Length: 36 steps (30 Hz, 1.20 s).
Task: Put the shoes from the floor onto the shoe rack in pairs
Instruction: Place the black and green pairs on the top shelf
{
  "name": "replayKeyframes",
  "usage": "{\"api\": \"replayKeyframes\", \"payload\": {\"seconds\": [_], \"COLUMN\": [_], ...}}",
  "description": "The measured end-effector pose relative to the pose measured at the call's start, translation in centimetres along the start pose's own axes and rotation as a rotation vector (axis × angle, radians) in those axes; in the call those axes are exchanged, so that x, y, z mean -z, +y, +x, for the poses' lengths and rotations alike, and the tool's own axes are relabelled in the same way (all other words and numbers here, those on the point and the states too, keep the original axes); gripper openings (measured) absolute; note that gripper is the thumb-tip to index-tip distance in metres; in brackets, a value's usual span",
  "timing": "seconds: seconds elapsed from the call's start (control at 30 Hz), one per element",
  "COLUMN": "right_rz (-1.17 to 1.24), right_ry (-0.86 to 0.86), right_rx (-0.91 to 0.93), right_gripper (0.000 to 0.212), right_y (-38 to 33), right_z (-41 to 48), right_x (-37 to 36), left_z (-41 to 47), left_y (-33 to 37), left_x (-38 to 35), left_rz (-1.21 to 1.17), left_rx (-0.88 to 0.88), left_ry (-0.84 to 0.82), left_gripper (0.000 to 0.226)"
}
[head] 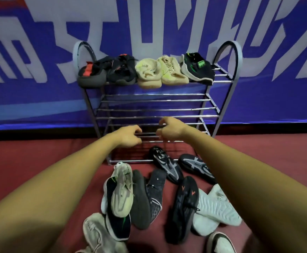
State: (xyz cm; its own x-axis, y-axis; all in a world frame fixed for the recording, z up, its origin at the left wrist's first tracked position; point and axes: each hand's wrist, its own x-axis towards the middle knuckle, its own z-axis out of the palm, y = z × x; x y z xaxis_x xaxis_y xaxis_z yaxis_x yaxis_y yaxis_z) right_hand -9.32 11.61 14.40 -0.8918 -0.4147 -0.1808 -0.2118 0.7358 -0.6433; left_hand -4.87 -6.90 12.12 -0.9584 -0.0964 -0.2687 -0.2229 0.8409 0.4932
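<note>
Likely a sports hall or event venue; dark red court-like floor (30, 152); a broad blue banner (276, 99) with large white lettering stretches across the back.

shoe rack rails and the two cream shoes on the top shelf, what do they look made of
The shoe rack's thin round silver rails look like chromed or polished metal tube: bright highlights run along them. The pair of cream lace-up shoes looks like soft knit or textile uppers, matte and crumpled, on matte rubbery soles; I can't be sure.
</note>
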Motion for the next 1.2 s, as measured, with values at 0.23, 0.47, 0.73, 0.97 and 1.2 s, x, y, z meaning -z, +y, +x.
{"api": "replayKeyframes", "payload": {"seconds": [0.23, 0.47, 0.73, 0.97, 1.2], "right_rz": [-0.086, -0.178, -0.273, -0.320, -0.322], "right_ry": [-0.275, -0.483, -0.657, -0.695, -0.711], "right_rx": [-0.057, -0.054, -0.118, -0.134, -0.133], "right_gripper": [0.022, 0.011, 0.029, 0.029, 0.032], "right_y": [1.1, 1.6, 4.8, 7.4, 8.0], "right_z": [1.5, 2.8, 3.7, 4.3, 4.4], "right_x": [-9.4, -18.1, -25.1, -27.1, -27.1], "left_z": [-2.2, -3.2, -2.0, -0.6, -0.2], "left_y": [-9.5, -14.6, -20.1, -22.9, -22.2], "left_x": [-3.6, -8.0, -14.2, -17.5, -17.8], "left_rz": [0.150, 0.214, 0.127, 0.075, 0.324], "left_rx": [0.207, 0.251, 0.334, 0.358, 0.215], "left_ry": [-0.098, -0.261, -0.446, -0.403, -0.203], "left_gripper": [0.049, 0.042, 0.059, 0.040, 0.021]}}
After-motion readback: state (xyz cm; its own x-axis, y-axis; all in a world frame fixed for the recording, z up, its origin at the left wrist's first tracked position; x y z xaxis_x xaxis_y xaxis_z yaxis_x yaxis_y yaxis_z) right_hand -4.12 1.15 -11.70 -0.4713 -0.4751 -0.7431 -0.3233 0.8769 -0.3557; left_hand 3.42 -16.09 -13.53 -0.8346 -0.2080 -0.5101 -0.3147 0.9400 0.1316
